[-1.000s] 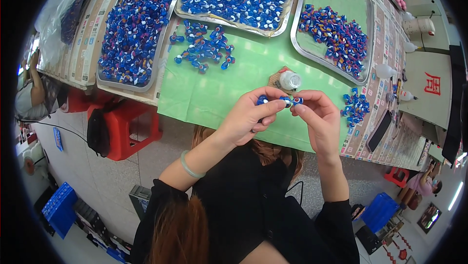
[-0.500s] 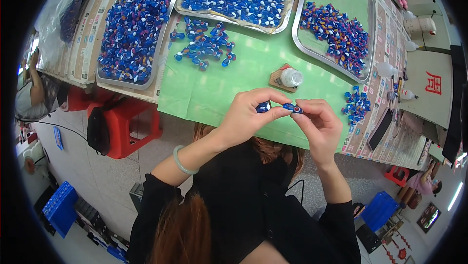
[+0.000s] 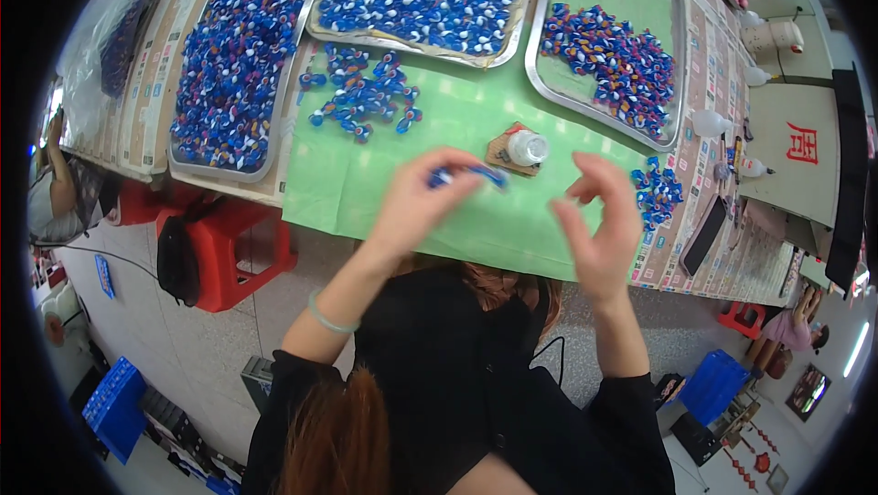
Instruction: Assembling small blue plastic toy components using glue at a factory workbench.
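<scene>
My left hand (image 3: 422,201) is closed over the green sheet, pinching a small blue plastic piece (image 3: 495,177) that juts past its fingertips. Another blue bit shows between its fingers; motion smears both. To the right, my right hand (image 3: 604,225) is raised with thumb and fingers apart, nothing between them. Just beyond the hands stands a small clear jar with a whitish top (image 3: 528,148), set on a brown cardboard scrap (image 3: 499,153). A loose group of blue pieces with red and white parts (image 3: 366,97) lies beyond my left hand. A smaller pile (image 3: 657,193) lies right of my right hand.
Metal trays with many similar pieces stand at the left (image 3: 274,164), centre back (image 3: 412,42) and right (image 3: 540,84). Past the right pile are a dark phone (image 3: 704,237) and white squeeze bottles (image 3: 710,124). A red stool (image 3: 215,266) stands below the table at left.
My hands have come apart. The left one has moved left with the blue piece in it, while the right has let go and opened. The whole view has shifted slightly.
</scene>
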A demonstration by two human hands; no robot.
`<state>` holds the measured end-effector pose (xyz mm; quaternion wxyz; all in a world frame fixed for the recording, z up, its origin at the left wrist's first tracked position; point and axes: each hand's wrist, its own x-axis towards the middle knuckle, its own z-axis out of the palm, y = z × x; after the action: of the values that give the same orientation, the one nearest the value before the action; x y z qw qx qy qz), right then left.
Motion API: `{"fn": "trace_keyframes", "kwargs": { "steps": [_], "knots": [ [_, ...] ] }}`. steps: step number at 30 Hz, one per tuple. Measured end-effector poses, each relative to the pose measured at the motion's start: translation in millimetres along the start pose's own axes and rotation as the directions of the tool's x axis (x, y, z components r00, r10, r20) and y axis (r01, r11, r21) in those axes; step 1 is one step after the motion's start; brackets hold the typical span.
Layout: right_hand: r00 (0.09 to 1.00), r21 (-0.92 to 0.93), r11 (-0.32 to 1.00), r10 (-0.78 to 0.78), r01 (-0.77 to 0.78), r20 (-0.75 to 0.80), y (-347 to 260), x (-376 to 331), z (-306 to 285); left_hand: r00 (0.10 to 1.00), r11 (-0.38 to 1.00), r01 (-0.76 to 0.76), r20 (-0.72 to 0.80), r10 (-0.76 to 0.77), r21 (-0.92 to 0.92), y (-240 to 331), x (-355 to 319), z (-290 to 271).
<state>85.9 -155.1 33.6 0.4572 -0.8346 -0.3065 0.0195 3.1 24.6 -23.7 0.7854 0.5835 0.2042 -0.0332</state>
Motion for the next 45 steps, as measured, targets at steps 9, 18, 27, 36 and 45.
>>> {"fn": "trace_keyframes", "kwargs": {
  "steps": [9, 18, 27, 36, 45],
  "knots": [
    [0.987, -0.402, 0.901, 0.139, -0.161, -0.084, 106.7, 70.7, -20.1, 0.951, 0.993, -0.082, -0.29, 0.103, 0.083, 9.5, 5.5, -30.3],
    [0.957, -0.115, 0.959, 0.237, -0.258, -0.169, 112.9, 84.0, -9.1, 0.879, 0.155, 0.438, 0.386, -0.28, -0.885, -3.1, 5.0, -7.8],
    [0.833, 0.885, 0.17, 0.452, -0.432, 0.319, 103.9, 38.6, -46.7, 0.86, 0.329, 0.487, 0.378, -0.344, -0.809, -0.5, 4.5, 3.9],
    [0.74, 0.711, 0.264, 0.426, -0.651, 0.52, 50.4, 18.7, -21.4, 0.868, 0.412, 0.491, 0.39, -0.308, -0.767, -7.6, 5.5, 4.6],
    [0.987, 0.052, 0.995, 0.074, -0.083, 0.144, 41.0, 27.7, 0.8, 0.908, 0.533, 0.417, 0.312, -0.279, -0.737, -0.2, 4.0, 5.6]
  ]
}}
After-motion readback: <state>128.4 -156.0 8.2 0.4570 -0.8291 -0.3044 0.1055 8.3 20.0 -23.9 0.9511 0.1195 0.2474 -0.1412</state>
